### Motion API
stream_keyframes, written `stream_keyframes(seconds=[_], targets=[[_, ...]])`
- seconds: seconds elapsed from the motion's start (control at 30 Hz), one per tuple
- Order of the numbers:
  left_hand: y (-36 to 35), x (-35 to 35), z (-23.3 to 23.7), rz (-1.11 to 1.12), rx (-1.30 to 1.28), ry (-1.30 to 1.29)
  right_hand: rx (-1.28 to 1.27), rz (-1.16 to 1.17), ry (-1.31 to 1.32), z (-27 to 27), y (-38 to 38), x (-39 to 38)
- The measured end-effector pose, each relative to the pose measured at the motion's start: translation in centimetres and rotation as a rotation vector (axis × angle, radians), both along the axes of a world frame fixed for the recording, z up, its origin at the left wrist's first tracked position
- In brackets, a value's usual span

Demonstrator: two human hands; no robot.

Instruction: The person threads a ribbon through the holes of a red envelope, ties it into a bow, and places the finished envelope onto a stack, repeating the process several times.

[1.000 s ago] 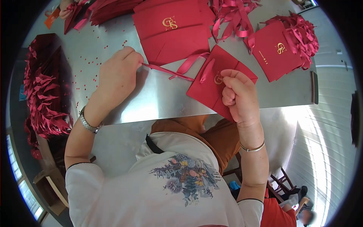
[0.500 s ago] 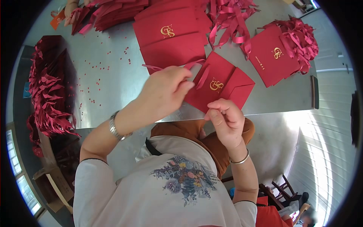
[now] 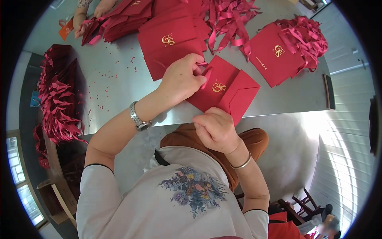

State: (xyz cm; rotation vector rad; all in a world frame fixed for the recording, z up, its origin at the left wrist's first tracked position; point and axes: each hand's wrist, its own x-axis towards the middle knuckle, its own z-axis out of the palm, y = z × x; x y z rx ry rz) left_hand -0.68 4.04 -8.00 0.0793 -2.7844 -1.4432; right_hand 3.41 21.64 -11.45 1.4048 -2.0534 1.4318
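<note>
A red paper gift bag (image 3: 234, 97) with a gold monogram lies flat and slanted at the table's near edge, its folded bottom toward the right. My left hand (image 3: 184, 77), wearing a watch, is closed in a pinch on the bag's pink ribbon (image 3: 207, 75) at the upper left end. My right hand (image 3: 217, 129), with a bangle at the wrist, is curled closed against the bag's near edge. Whatever its fingers hold, if anything, is hidden.
Stacked flat red bags (image 3: 169, 44) lie just beyond. Loose pink ribbons (image 3: 230, 22) and a ribboned bag pile (image 3: 276, 55) are farther right. Bags with ribbons (image 3: 59, 95) stand at left. Red dots (image 3: 99, 95) speckle the metal table (image 3: 119, 83). Another person's hands (image 3: 85, 24) work far left.
My left hand has moved right and closed on the ribbon near the bag. My right hand's fingers have curled in, and it has shifted left and down. The other person's second hand now shows.
</note>
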Motion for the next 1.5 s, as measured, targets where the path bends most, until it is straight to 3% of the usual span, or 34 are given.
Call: stream_keyframes(seconds=[0.03,0.1,0.17,0.27,0.33,0.4,0.47,0.53,0.6,0.73,0.97,1.07,1.13,1.23,1.37,1.47,1.5], targets=[[0.2,0.0,-0.5,0.005,-0.005,0.002,0.008,0.014,-0.005,0.2,0.0,0.1],[1.0,-0.3,-0.4,0.028,-0.274,0.111,0.04,0.013,0.031,1.2,0.2,0.4],[1.1,-0.6,-0.2,0.017,-0.239,0.068,0.084,0.001,0.058,2.1,0.6,0.4],[1.3,-0.9,-0.1,0.031,-0.206,0.073,0.069,-0.193,0.037,2.9,1.7,-1.0],[1.4,-0.6,0.4,0.017,0.025,0.147,-0.019,-0.393,0.079,3.4,2.5,-2.7],[2.2,0.7,2.4,-0.007,0.053,0.176,0.04,-0.538,0.178,5.8,3.1,-4.4],[3.0,1.7,3.7,-0.076,-0.069,0.389,0.131,-0.529,0.234,8.0,3.3,-6.2],[3.4,1.9,4.1,-0.153,-0.025,0.446,0.143,-0.48,0.284,10.0,3.5,-8.1],[3.7,2.0,4.7,-0.233,-0.019,0.43,0.417,-0.13,-0.5,12.1,4.1,-9.0],[3.8,2.6,4.6,-0.277,-0.044,0.446,0.417,0.05,-0.737,11.4,5.0,-10.7],[4.2,3.3,3.8,-0.259,-0.101,0.451,0.416,0.076,-0.775,9.6,4.7,-10.0],[4.8,3.5,3.6,-0.231,-0.041,0.474,0.348,-0.043,-0.83,8.3,4.0,-9.9],[4.8,3.5,3.5,-0.215,0.025,0.479,0.146,-0.254,-0.897,7.5,3.5,-9.4],[4.6,3.2,3.0,-0.175,0.09,0.393,0.125,-0.382,-0.868,7.7,3.2,-8.3],[4.4,3.2,2.8,-0.195,0.102,0.388,0.176,-0.405,-0.775,8.2,3.0,-7.6],[3.8,3.4,3.2,-0.205,0.079,0.312,0.191,-0.343,-0.822,7.6,2.9,-7.6],[3.5,3.6,3.6,-0.198,0.117,0.293,0.078,-0.253,-0.942,6.8,3.2,-7.7]])
